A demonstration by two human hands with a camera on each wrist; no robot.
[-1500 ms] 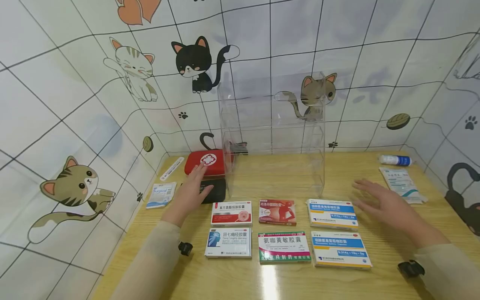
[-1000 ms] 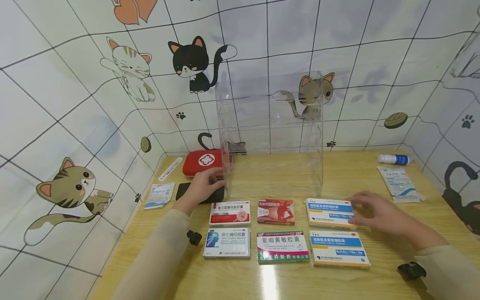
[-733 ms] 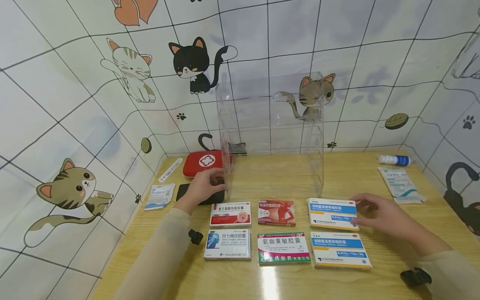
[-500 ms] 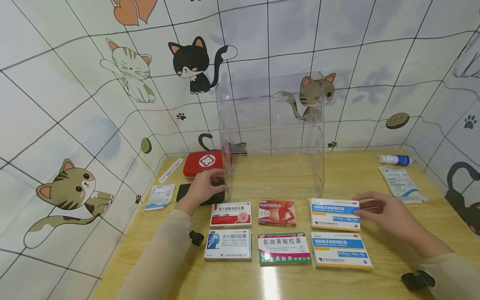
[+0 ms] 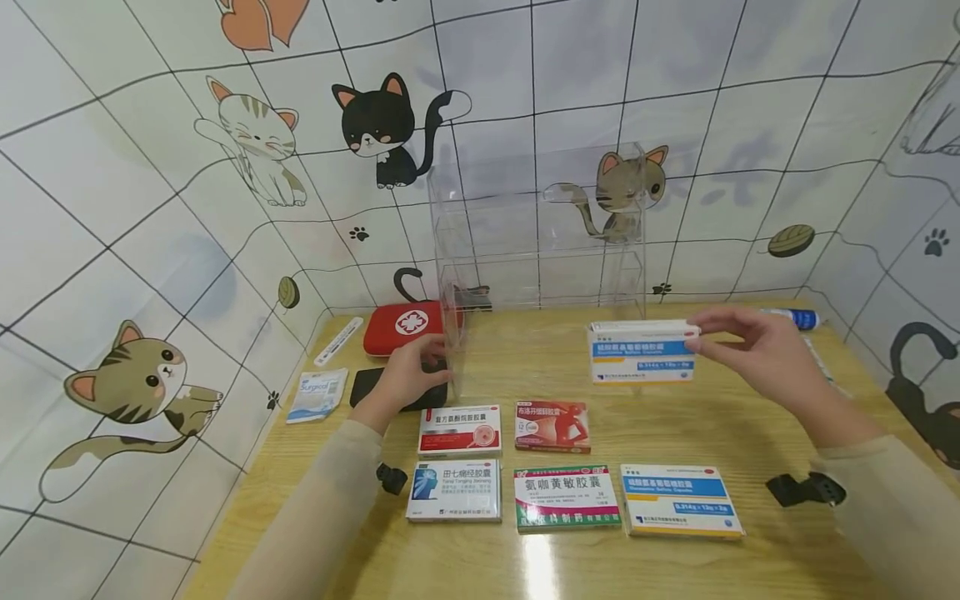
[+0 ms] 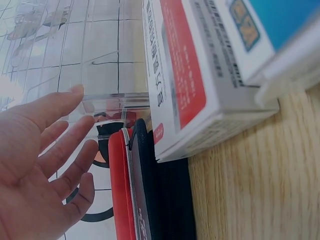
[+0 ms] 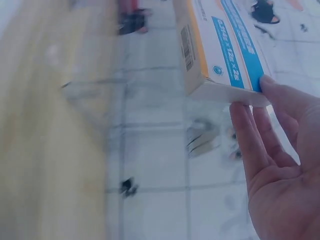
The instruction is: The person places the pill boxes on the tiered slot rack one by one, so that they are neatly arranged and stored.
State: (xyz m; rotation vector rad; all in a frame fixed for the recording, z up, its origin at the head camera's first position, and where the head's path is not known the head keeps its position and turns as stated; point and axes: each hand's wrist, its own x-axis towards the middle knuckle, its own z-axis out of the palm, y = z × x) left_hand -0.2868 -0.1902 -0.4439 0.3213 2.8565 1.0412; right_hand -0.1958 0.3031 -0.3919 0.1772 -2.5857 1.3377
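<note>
My right hand (image 5: pixel 765 358) pinches the right end of a white, blue and orange medicine box (image 5: pixel 641 357) between thumb and fingers. It holds this box up off the table, in front of the lower right of a clear plastic tiered rack (image 5: pixel 540 271). In the right wrist view, the thumb lies on the printed face of the box (image 7: pixel 225 55). My left hand (image 5: pixel 405 375) is at the rack's lower left side, above a black case (image 5: pixel 367 387). In the left wrist view, the left hand's (image 6: pixel 45 165) fingers are loosely extended, with the thumb tip near the rack's edge.
Below the rack lie a red-white box (image 5: pixel 460 431), a red box (image 5: pixel 552 427), a grey-blue box (image 5: pixel 454 492), a green-white box (image 5: pixel 567 498) and a matching blue-white box (image 5: pixel 681 502). A red first-aid pouch (image 5: pixel 401 327) and Surgical packet (image 5: pixel 317 396) are left; a blue-white tube (image 5: pixel 805 318) is right.
My right hand moved in to the upper right blue-white medicine box, took hold of its end and lifted it toward the rack. The left hand moved right to the rack's side and stayed there.
</note>
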